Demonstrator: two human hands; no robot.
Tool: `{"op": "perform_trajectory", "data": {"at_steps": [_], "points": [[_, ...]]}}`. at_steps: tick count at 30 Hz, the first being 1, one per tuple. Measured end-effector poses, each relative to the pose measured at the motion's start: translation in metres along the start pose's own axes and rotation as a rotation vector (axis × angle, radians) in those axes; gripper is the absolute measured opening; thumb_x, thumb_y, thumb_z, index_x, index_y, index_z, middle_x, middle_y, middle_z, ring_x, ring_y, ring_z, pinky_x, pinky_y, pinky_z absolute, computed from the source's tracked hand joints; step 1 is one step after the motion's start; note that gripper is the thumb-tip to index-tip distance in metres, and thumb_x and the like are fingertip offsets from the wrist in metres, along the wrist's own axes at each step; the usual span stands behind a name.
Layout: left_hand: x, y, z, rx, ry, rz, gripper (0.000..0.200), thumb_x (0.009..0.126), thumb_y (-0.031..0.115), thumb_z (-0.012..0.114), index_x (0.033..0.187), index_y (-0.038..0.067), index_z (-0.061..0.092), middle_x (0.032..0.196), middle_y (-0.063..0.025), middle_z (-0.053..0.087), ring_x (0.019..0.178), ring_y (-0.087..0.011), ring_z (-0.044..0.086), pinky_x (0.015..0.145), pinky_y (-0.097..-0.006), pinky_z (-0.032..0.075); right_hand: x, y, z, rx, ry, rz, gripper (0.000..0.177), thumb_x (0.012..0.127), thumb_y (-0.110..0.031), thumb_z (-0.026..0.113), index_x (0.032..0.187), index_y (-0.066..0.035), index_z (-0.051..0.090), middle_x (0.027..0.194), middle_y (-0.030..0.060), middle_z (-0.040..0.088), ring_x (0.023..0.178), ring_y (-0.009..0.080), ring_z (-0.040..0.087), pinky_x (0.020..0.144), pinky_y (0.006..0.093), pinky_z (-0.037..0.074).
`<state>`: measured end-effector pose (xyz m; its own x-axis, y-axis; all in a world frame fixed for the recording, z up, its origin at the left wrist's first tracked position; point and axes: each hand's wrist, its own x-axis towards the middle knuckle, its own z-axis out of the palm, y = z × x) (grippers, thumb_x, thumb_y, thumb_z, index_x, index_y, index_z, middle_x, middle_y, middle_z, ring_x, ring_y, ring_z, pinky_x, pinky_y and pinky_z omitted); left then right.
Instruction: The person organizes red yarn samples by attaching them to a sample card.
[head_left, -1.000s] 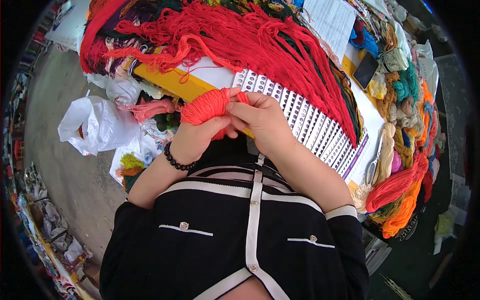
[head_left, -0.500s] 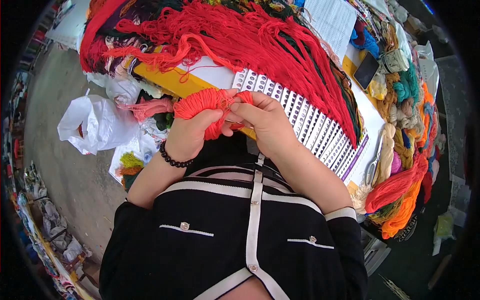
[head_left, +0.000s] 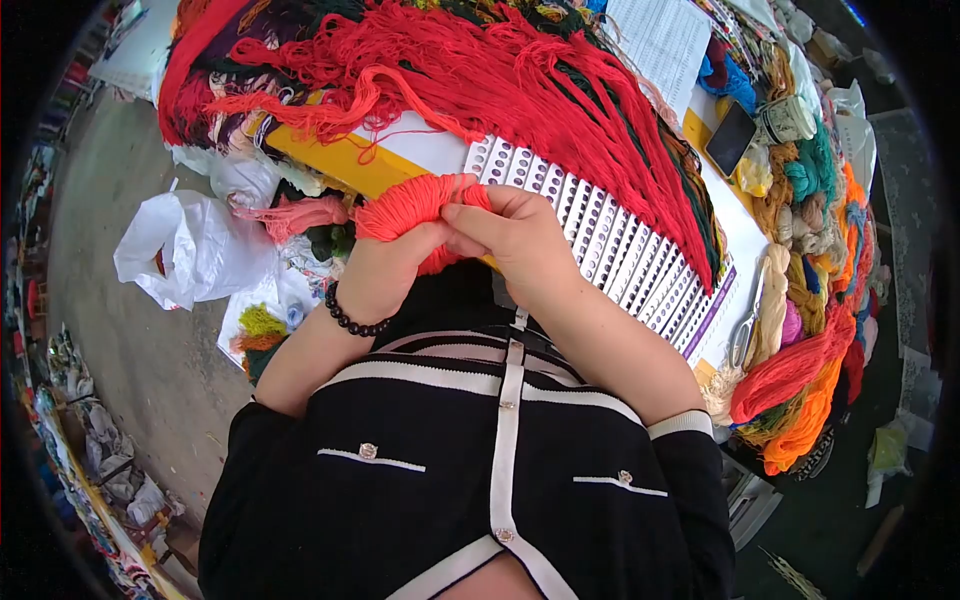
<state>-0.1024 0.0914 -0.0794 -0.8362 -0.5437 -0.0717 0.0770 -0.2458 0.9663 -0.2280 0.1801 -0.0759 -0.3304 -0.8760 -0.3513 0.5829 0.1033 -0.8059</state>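
Head: L hand (head_left: 392, 264) hides pt of coral yarn (head_left: 402, 208).

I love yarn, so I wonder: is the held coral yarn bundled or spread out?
Bundled: the coral yarn forms a thick, rounded bunch, held by the left hand and right hand.

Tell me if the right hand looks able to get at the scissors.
Probably yes, if it lets go: the right hand grips the coral yarn, but the scissors lie uncovered off to its right.
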Motion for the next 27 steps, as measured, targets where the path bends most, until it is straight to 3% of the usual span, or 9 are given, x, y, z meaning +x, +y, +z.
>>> {"op": "perform_trajectory", "data": {"at_steps": [7,10,12,18,21,25,27], "points": [[-0.002,0.001,0.0,-0.267,0.014,-0.082,0.04,0.082,-0.003,0.045,0.122,-0.004,0.05,0.113,-0.0102,0.059,0.097,-0.0161,0.058,0.083,-0.0281,0.047,-0.001,-0.001,-0.003,0.1,-0.042,-0.022,0.009,0.081,-0.004,0.064,0.081,0.004,0.063,0.069,0.0091,0.062,0.06,0.0138,0.057,0.058,0.0253,0.047],[-0.003,0.002,-0.002,-0.289,0.026,-0.08,0.041,0.082,-0.002,0.045,0.122,-0.003,0.05,0.116,-0.0115,0.057,0.097,-0.0174,0.058,0.073,-0.0278,0.051,-0.006,-0.005,0.0,0.129,-0.038,-0.028,0.009,0.081,-0.005,0.064,0.082,0.004,0.063,0.072,0.0109,0.063,0.062,0.0157,0.06,0.059,0.0271,0.048],[-0.003,0.002,-0.001,-0.231,0.088,-0.07,0.034,0.084,0.002,0.048,0.118,-0.003,0.054,0.11,-0.0113,0.061,0.089,-0.0164,0.061,0.063,-0.0262,0.051,-0.007,-0.005,0.0,0.109,-0.008,-0.028,0.009,0.082,-0.005,0.063,0.082,0.004,0.063,0.073,0.012,0.064,0.064,0.0166,0.061,0.06,0.0281,0.049],[-0.001,-0.004,-0.003,-0.152,0.11,-0.084,0.023,0.087,0.014,0.058,0.105,-0.001,0.061,0.09,-0.0065,0.064,0.07,-0.0118,0.061,0.057,-0.0226,0.051,-0.006,-0.003,0.002,0.093,-0.041,-0.025,0.008,0.081,-0.004,0.063,0.083,0.004,0.063,0.074,0.013,0.065,0.064,0.0183,0.061,0.061,0.0291,0.05],[-0.003,-0.002,0.008,-0.164,0.212,-0.078,0.021,0.09,0.014,0.053,0.103,-0.001,0.061,0.089,-0.0061,0.065,0.071,-0.0117,0.061,0.057,-0.0225,0.048,-0.006,-0.001,0.001,0.109,-0.013,0.004,0.007,0.08,-0.003,0.063,0.081,0.004,0.063,0.072,0.0124,0.064,0.061,0.0186,0.06,0.06,0.0284,0.048],[-0.003,-0.006,0.006,-0.14,0.205,-0.092,0.022,0.091,0.014,0.052,0.104,-0.001,0.06,0.093,-0.0075,0.064,0.074,-0.0122,0.062,0.059,-0.0231,0.049,-0.005,-0.001,0.0,0.134,0.004,0.044,0.008,0.081,-0.005,0.06,0.083,0.002,0.063,0.073,0.0111,0.064,0.063,0.0194,0.06,0.063,0.0287,0.047],[-0.004,-0.007,0.007,-0.102,0.19,-0.031,0.023,0.091,0.013,0.049,0.107,-0.002,0.058,0.101,-0.0105,0.063,0.083,-0.0157,0.063,0.069,-0.0266,0.05,-0.003,0.001,-0.002,0.175,0.019,0.068,0.009,0.082,-0.006,0.059,0.084,0.001,0.063,0.075,0.0105,0.064,0.066,0.0198,0.06,0.066,0.0292,0.046]]}}
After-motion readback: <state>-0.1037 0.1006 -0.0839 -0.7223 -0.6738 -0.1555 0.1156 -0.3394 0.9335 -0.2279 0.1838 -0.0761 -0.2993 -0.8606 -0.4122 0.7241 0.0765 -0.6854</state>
